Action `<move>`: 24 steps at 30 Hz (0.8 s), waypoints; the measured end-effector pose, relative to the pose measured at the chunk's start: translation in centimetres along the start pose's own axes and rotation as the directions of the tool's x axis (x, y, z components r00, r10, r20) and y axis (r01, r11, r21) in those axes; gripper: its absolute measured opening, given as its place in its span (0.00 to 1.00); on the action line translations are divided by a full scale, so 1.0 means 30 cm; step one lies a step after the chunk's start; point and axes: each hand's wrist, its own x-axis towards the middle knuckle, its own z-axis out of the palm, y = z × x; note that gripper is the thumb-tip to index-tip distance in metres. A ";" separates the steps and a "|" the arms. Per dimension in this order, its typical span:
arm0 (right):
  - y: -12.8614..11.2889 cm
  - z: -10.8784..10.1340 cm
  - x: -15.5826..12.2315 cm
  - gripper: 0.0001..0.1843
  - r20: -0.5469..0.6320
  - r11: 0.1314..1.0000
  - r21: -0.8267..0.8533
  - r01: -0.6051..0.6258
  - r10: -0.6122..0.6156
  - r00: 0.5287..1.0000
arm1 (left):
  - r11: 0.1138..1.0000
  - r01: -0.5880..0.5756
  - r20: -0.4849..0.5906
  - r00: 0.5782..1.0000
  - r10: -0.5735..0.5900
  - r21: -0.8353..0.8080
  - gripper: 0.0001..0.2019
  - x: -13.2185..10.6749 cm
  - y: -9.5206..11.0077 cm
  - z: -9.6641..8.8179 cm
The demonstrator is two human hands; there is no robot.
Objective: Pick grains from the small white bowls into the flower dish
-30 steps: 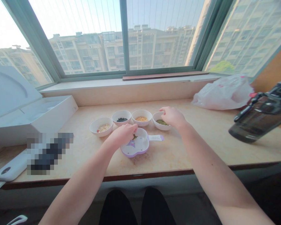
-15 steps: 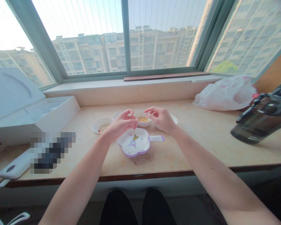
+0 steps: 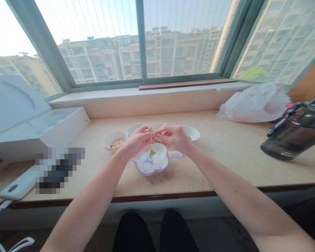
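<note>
L hand (image 3: 139,140) & R hand (image 3: 175,138) meet above round white ceramic bowl (image 3: 114,148), fingers pinched together, any grain held too small to tell. Tiny dry seeds (image 3: 152,153) lie on lilac-rimmed white plate (image 3: 150,171): light, slippery, best taken by fingertip pinch.

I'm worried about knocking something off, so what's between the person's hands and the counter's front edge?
In the head view, a purple-rimmed white plate sits below the left hand and right hand, with a brownish stain on the counter just past it.
</note>
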 end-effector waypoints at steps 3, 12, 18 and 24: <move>0.009 0.001 -0.001 0.09 -0.013 0.997 -0.056 0.054 -0.055 0.998 | 0.998 -0.017 -0.008 1.000 0.018 0.060 0.16 -0.007 0.005 0.004; 0.016 -0.035 0.010 0.10 -0.081 0.951 -0.307 -0.023 -0.002 0.997 | 0.669 -0.071 -0.067 0.982 0.178 0.740 0.03 -0.013 0.011 -0.022; 0.058 -0.139 0.046 0.13 -0.144 0.722 -0.647 -0.245 0.201 0.969 | 0.039 -0.195 0.194 0.981 0.027 0.980 0.13 -0.025 -0.010 -0.036; 0.086 -0.206 0.051 0.11 -0.250 0.393 -0.799 -0.454 0.470 0.847 | -0.018 -0.197 0.195 0.978 -0.080 0.980 0.13 -0.026 -0.027 -0.024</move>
